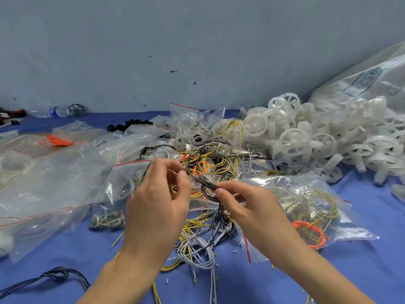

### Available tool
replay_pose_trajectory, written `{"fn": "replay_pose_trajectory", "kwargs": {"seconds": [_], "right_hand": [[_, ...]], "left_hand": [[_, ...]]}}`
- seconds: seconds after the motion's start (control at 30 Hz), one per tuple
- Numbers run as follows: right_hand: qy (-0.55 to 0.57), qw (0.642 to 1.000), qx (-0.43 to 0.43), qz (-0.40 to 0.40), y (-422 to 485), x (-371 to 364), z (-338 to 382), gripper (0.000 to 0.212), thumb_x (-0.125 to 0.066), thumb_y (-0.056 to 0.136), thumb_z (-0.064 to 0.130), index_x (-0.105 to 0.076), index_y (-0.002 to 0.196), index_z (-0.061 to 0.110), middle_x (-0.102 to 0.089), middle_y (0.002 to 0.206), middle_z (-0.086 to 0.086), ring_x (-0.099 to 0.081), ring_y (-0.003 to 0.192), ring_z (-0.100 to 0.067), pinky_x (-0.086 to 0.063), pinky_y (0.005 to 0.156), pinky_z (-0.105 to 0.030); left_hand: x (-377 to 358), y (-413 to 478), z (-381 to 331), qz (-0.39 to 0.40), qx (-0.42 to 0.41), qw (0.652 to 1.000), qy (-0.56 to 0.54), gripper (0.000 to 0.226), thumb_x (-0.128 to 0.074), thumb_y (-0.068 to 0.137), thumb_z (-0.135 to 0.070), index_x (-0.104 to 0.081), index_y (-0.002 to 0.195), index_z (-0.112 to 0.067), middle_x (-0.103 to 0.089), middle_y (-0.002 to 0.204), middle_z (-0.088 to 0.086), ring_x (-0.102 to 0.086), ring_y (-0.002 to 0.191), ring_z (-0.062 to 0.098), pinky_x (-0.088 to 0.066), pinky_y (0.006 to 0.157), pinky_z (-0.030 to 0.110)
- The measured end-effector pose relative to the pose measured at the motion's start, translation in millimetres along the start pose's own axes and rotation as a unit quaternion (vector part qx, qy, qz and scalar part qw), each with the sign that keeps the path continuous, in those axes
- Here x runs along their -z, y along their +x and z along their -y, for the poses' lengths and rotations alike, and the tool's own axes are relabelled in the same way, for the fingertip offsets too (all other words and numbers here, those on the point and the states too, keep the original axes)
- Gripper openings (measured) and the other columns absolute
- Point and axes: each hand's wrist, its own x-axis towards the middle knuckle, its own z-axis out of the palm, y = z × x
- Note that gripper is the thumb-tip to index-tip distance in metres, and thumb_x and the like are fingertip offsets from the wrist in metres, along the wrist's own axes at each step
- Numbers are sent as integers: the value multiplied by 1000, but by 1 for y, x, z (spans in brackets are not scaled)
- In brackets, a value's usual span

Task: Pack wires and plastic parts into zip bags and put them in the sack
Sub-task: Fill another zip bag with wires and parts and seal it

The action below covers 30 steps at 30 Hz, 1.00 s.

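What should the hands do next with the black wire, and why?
Probably wind the loose tail round the coil. The right hand pinches a small loop of black wire, the left hand holds its strand, and long ends dangle into the wire pile, too untidy to bag.

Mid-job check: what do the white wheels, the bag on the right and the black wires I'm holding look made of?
White wheels: milky, matte moulded plastic, probably; light passes through the spokes. Bag: thin glossy clear plastic film; it creases and glares. Black wires: smooth dark insulation, likely plastic; core not visible.
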Motion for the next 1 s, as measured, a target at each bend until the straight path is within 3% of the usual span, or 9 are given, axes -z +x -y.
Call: {"fn": "replay_pose_trajectory", "kwargs": {"seconds": [0.1,0.2,0.27,0.37,0.43,0.5,0.67,0.87,1.0], "right_hand": [[-25,999,34,-2,0,-2,2,13,-60,94,33,-72,99,36,-62,81,33,-61,76,3,-42,65,-9],[30,999,26,4,-1,-4,3,17,-61,94,30,-68,95,46,-66,83,27,-66,74,-4,-54,70,-21],[112,994,-18,-1,0,-3,3,20,-63,94,28,-68,89,47,-72,82,14,-70,71,-10,-59,73,-35],[240,968,-77,-2,2,-1,5,19,-63,94,19,-73,91,34,-76,85,-2,-73,76,-18,-60,70,-32],[308,946,-101,4,4,2,6,16,-61,95,13,-74,98,20,-76,89,-7,-74,80,-21,-58,69,-27],[324,940,-110,2,6,3,5,15,-60,95,11,-73,102,11,-76,88,-7,-73,78,-19,-57,67,-24],[340,934,-114,-2,6,5,4,16,-57,95,8,-72,94,13,-76,78,-2,-71,67,-11,-55,61,-18],[293,949,-116,-19,9,16,-2,12,-61,95,14,-72,94,18,-72,73,-3,-69,66,-11,-57,64,-23],[177,979,-92,-32,8,18,-7,20,-62,94,19,-72,83,32,-72,72,0,-68,65,-14,-59,68,-31]], "left_hand": [[0,1,1,16,-227,966,124,29,-51,97,-30,-59,123,-18,-58,123,-2,-53,116,20,-41,102,37],[-6,-3,3,109,-199,968,107,45,-44,99,-40,-49,137,-16,-62,122,-5,-49,124,12,-27,116,42],[-9,-7,3,135,-144,978,64,51,-39,98,-46,-41,143,-20,-60,108,-15,-40,119,-2,-13,119,30],[-17,-13,5,174,-78,982,-11,50,-34,96,-57,-33,142,-38,-51,96,-33,-29,113,-15,-14,109,12],[-23,-15,5,236,-39,968,-75,38,-38,95,-61,-37,131,-49,-58,95,-29,-48,97,-13,-37,90,10],[-26,-16,2,276,-14,949,-152,22,-48,96,-53,-46,116,-47,-65,96,-22,-58,78,-9,-42,68,12],[-25,-13,2,310,-6,935,-174,6,-51,98,-36,-55,103,-36,-66,79,-14,-60,72,2,-46,65,23],[-14,-3,9,328,3,929,-173,26,-50,101,-28,-56,76,-21,-50,57,-4,-42,51,4,-31,50,16],[-10,-1,14,326,7,937,-128,26,-51,99,-29,-60,81,-13,-47,56,-8,-39,51,6,-30,51,19]]}}
